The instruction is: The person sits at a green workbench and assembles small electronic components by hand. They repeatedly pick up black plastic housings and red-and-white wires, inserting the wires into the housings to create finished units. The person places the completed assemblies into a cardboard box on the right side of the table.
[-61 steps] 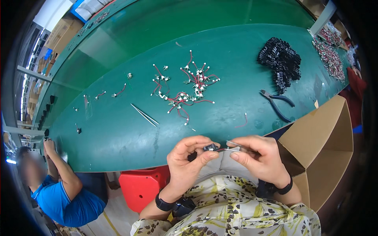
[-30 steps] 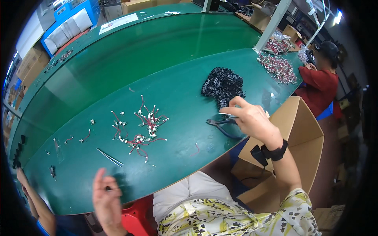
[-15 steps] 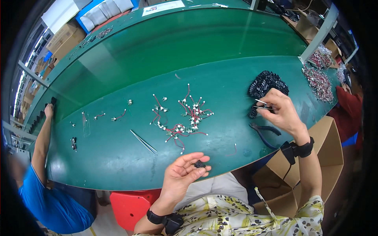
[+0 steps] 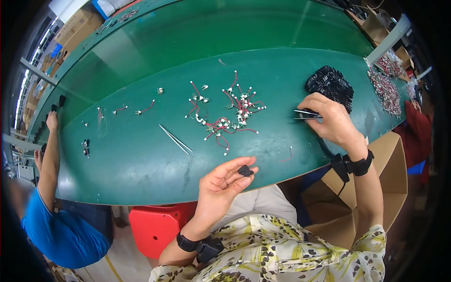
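Observation:
My left hand [image 4: 221, 185] is near the table's front edge, its thumb and fingers pinching a small black plastic part [image 4: 245, 171]. To the right, my right hand [image 4: 332, 123] grips metal tweezers [image 4: 306, 114] whose tips point left and stand slightly apart. I see nothing clearly held between those tips. Just beyond that hand lies a heap of black plastic parts [image 4: 330, 83]. Dark-handled pliers [image 4: 324, 146] are partly covered by my right hand. Red-wired white connectors [image 4: 243, 113] lie loosely clustered in the table's middle.
A second pair of tweezers [image 4: 175, 139] lies left of the cluster on the green table [image 4: 131, 164]. Bags of wired parts [image 4: 385, 91] sit at far right. An open cardboard box [image 4: 387, 162] stands below the right edge. A person in blue [image 4: 66, 230] works at left.
The view has shifted, so the table sits higher in it. My right hand with the tweezers has moved left relative to the black heap. My left hand still holds the black part.

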The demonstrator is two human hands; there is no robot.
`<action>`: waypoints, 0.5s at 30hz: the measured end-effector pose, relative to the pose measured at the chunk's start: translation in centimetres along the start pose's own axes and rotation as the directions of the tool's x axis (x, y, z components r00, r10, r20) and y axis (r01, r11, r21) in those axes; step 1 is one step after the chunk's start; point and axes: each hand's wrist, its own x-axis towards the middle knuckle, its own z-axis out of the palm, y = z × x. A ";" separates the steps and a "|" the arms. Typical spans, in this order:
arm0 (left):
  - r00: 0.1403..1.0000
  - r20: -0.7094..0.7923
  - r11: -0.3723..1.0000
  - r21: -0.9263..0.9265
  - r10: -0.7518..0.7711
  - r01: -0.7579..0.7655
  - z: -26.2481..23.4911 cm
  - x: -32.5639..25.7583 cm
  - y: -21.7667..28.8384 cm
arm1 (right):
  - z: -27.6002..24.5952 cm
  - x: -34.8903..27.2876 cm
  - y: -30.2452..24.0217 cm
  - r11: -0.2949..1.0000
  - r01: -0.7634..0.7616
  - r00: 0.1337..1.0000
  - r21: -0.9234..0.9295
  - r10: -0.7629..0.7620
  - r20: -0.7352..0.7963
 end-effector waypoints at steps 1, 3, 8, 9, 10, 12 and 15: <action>1.000 -0.010 1.000 -0.004 0.003 -0.003 0.0 -0.1 0.1 | 0.2 0.2 -0.9 0.999 0.004 1.000 0.053 -0.005 0.011; 0.999 -0.045 1.000 0.013 -0.016 0.016 -0.3 -0.4 0.1 | 0.9 0.2 -2.2 0.997 0.015 1.000 0.077 -0.017 0.025; 0.999 -0.051 1.000 0.020 -0.001 0.002 -0.7 -0.6 -0.1 | 0.6 0.7 -6.6 0.968 0.066 0.993 0.242 -0.040 -0.108; 0.999 -0.044 1.000 -0.008 -0.027 0.027 -0.5 -0.6 0.0 | 1.3 1.1 -7.3 0.953 0.077 0.992 0.294 -0.043 -0.118; 0.998 -0.043 0.998 -0.033 -0.055 0.053 -0.3 -0.6 0.2 | 2.4 1.4 -8.1 0.942 0.053 0.994 0.332 -0.018 -0.108; 0.995 -0.037 0.995 -0.052 -0.088 0.086 -0.4 -0.6 0.2 | 4.0 2.5 -8.8 0.953 0.025 0.998 0.301 -0.006 -0.065; 0.997 -0.021 0.996 -0.050 -0.071 0.070 -0.7 -0.7 0.2 | 5.8 4.0 -9.4 0.946 -0.020 0.999 0.324 0.032 -0.032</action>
